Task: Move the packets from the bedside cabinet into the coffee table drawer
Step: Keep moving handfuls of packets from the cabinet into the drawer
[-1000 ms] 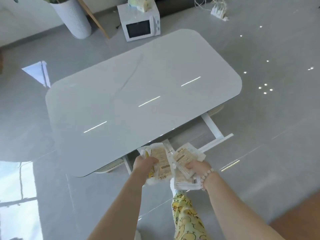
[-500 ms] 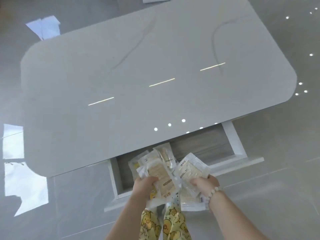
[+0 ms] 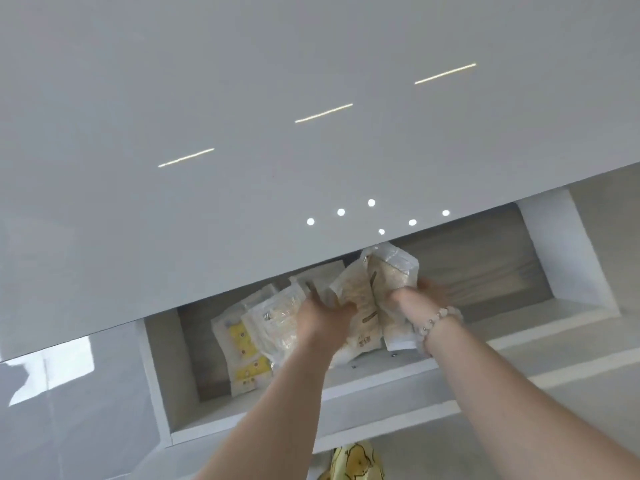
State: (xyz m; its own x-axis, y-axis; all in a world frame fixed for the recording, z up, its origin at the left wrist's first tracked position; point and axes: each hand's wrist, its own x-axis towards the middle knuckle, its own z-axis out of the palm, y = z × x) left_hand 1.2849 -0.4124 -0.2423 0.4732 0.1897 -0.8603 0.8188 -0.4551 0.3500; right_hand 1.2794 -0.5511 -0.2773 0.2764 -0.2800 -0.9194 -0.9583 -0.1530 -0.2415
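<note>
The coffee table drawer [image 3: 568, 244] stands pulled open under the glossy white tabletop [image 3: 242, 98]. Inside it both my hands hold a bundle of clear packets [image 3: 367, 282] with pale contents. My left hand [image 3: 323, 315] grips the left part of the bundle, and my right hand [image 3: 415, 296], with a bead bracelet at the wrist, grips the right part. A packet with yellow squares [image 3: 242, 348] lies on the drawer floor at the left, partly under the others. The far ends of the packets are hidden under the tabletop's edge.
The drawer's white front panel [image 3: 381, 407] runs across below my wrists. The wood-grain drawer floor [image 3: 485, 268] shows bare at the right. Grey glossy floor tiles [image 3: 69, 427] surround the table. My yellow patterned trousers [image 3: 356, 462] show at the bottom edge.
The view has closed in on the table. Both hands have carried the packets from above the drawer's front edge down into the drawer, partly under the tabletop.
</note>
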